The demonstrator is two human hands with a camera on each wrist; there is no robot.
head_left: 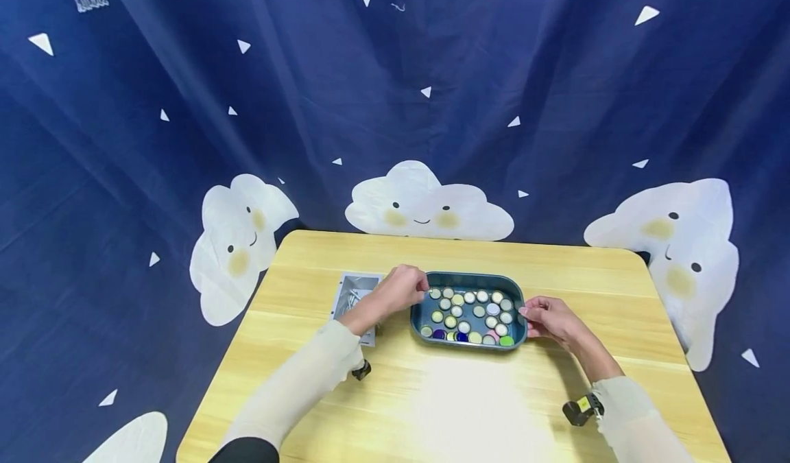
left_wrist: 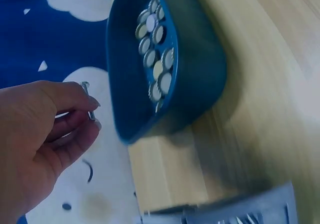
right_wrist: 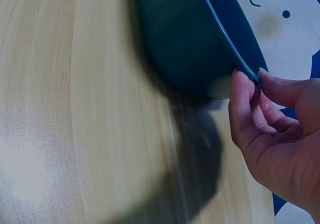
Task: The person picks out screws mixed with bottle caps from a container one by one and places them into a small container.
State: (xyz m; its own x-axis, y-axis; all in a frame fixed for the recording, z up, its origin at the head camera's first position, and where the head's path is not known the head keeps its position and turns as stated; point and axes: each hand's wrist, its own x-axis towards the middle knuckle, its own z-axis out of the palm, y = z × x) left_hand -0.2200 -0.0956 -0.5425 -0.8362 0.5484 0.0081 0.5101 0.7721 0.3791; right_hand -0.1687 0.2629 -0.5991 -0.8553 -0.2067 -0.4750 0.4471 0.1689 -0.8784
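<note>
My left hand (head_left: pixel 402 287) is over the left end of a dark teal oblong pan (head_left: pixel 475 278). Between thumb and fingertips it pinches a small silvery nail-like metal piece (left_wrist: pixel 86 88), whose middle the fingers hide. Bottle caps (head_left: pixel 464 326), mostly pale inside up, lie scattered over the pan's floor. A green cap (head_left: pixel 507 341) and a few dark blue ones sit along the near wall. My right hand (head_left: pixel 549 320) grips the pan's rim at its right end, thumb on top and fingers below, as the right wrist view shows.
A grey tray (head_left: pixel 338 298) holding thin silvery metal pieces (head_left: pixel 353 300) stands left of the pan, partly hidden by the left forearm. Both stand on a light wooden table (head_left: pixel 592 278). Behind it hangs a dark blue curtain (head_left: pixel 395 120) with white clouds.
</note>
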